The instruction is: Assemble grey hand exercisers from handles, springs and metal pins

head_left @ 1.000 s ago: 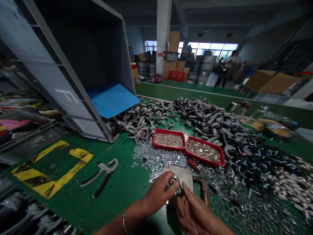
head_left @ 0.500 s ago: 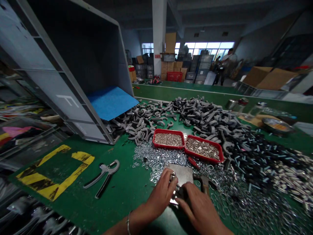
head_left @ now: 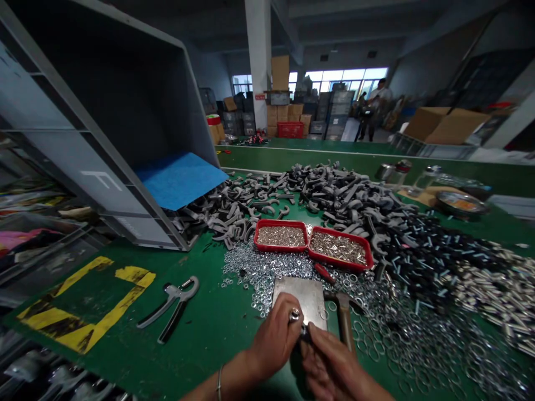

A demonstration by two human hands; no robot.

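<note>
Head view, L hand (head_left: 273, 341) & R hand (head_left: 334, 372), fingers (head_left: 312, 334) closed on small metal fastener (head_left: 295, 315), over lower edge of steel plate (head_left: 298, 298), hammer (head_left: 345, 323) just beside, loose washers (head_left: 267, 273), 2 red trays (head_left: 281, 235) beyond, on green counter (head_left: 209, 345)

Interior dim, with daylight entering through far windows (head_left: 345, 75) that glare pale. Soft shadow lies beneath the hands (head_left: 273, 340). Wide-angle distortion bends the frame edges; distant background slightly soft.
</note>
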